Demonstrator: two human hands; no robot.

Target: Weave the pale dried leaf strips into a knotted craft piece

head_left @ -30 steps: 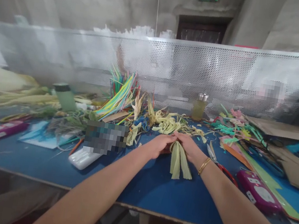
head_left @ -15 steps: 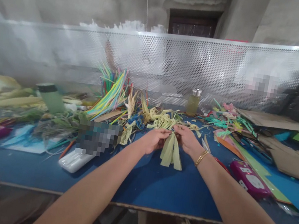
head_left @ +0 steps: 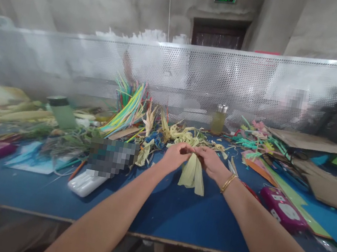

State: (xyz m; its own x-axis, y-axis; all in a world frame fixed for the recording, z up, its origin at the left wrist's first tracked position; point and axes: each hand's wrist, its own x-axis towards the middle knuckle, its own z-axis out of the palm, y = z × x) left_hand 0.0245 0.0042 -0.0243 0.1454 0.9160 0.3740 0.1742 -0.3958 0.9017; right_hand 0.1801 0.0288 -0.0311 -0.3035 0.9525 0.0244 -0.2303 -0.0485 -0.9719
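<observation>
1. Pale yellow-green corn husk (head_left: 191, 174) hangs just below the grip, gathered to a narrow top and flaring downward in flat panels, a broad one and a slimmer one, with bluntly cut lower ends and fine lengthwise creases.
2. The left grip (head_left: 176, 157) and right grip (head_left: 210, 161) meet at the husk's top, both pinched close on it; the exact finger placement is partly hidden.
3. Directly beyond the grip lies a tangle of husk scraps (head_left: 186, 134), with a silver-capped bottle (head_left: 217, 122) behind it, slightly to the right.
4. Right of the grip, close to the gold bracelet (head_left: 228, 183), lie red-handled scissors (head_left: 251, 191), partly covered by the forearm; farther right are a purple device (head_left: 283, 210) and green paper (head_left: 293, 195).
5. Left of the grip sit a white case (head_left: 87, 182), its far part blurred out, and, farther back, a bundle of coloured stems (head_left: 128, 110) and a green tumbler (head_left: 63, 114).
6. Below the grip, the blue desk (head_left: 186, 225) is bare; nothing blocks the hanging panels.
7. Half a second ago the husk showed three spread panels; now two show, and the fingertips have drawn closer together.
</observation>
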